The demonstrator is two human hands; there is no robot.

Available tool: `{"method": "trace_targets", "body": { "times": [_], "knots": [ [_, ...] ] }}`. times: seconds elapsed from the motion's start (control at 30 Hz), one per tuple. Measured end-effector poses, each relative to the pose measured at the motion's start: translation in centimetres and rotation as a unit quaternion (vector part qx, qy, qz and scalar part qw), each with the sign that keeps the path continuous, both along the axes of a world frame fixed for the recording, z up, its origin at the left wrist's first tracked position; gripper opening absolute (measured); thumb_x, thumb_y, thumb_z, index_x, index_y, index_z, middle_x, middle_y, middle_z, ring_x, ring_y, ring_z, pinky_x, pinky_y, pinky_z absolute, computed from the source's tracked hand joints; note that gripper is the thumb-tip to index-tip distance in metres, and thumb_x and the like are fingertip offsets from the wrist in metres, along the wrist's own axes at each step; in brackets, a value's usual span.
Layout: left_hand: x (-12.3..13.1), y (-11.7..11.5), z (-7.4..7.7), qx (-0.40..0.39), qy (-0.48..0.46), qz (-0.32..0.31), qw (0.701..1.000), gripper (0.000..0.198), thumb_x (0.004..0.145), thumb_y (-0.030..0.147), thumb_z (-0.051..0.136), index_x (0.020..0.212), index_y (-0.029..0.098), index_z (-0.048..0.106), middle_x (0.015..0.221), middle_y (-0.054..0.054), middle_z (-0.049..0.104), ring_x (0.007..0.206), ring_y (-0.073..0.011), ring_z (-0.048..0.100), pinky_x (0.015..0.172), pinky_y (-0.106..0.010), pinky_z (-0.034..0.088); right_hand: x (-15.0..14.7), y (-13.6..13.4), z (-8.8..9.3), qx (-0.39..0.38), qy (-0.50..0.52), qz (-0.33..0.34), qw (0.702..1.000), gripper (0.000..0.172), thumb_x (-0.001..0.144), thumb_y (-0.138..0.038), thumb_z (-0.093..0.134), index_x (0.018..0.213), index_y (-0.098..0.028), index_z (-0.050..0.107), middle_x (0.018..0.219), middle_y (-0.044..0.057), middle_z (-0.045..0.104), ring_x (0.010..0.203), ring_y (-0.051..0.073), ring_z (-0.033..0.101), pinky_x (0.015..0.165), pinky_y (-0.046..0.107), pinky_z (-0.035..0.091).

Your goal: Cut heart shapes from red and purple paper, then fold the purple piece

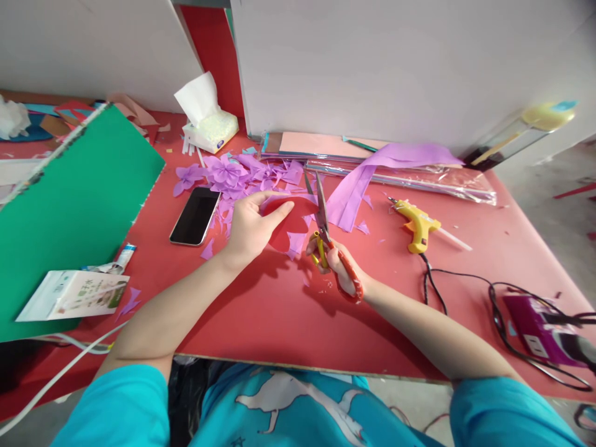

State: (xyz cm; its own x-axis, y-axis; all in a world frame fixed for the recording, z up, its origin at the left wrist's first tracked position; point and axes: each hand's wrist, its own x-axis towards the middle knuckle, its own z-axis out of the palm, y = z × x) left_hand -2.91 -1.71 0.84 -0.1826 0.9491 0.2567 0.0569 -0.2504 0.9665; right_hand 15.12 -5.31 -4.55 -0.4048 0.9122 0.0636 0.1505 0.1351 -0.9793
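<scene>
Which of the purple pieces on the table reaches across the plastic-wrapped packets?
The long strip right of the scissors in the right hand: its far end lies over the packets, and it dwarfs the flower and scraps.

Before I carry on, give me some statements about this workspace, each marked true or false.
1. The right hand holds the scissors. True.
2. The scissors are fully closed. False: they stand open.
3. The left hand pinches a thin purple piece. True.
4. The phone lies to the left of the yellow glue gun. True.
5. The glue gun rests on the green board. False: it lies on the red table, right of the scissors.
</scene>
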Motion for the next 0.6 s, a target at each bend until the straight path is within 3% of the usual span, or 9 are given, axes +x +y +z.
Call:
{"method": "trace_targets", "body": {
  "times": [0.3, 0.6],
  "knots": [
    [-0.8, 0.0, 1.2, 0.005, 0.050, -0.014, 0.999, 0.011, 0.068, 0.024, 0.073, 0.076, 0.017, 0.071, 0.075, -0.001, 0.070, 0.077, -0.0167, 0.066, 0.080, -0.029, 0.052, 0.3, 0.2, 0.6, -0.059, -0.007, 0.028, 0.998, 0.053, 0.076, -0.070, 0.037, 0.079, -0.019, 0.052, 0.065, 0.000, 0.042, 0.053, 0.011, 0.034, 0.045, 0.025, 0.029],
    [-2.4, 0.3, 2.5, 0.042, 0.225, -0.008, 0.974, 0.014, 0.069, 0.021, 0.069, 0.083, 0.019, 0.072, 0.084, 0.001, 0.073, 0.078, -0.0147, 0.067, 0.077, -0.025, 0.054, 1.1, 1.2, 1.0, -0.047, -0.045, 0.103, 0.993, 0.064, 0.075, -0.078, 0.031, 0.079, -0.017, 0.051, 0.065, -0.001, 0.039, 0.051, 0.009, 0.029, 0.046, 0.024, 0.027]
  ]
}}
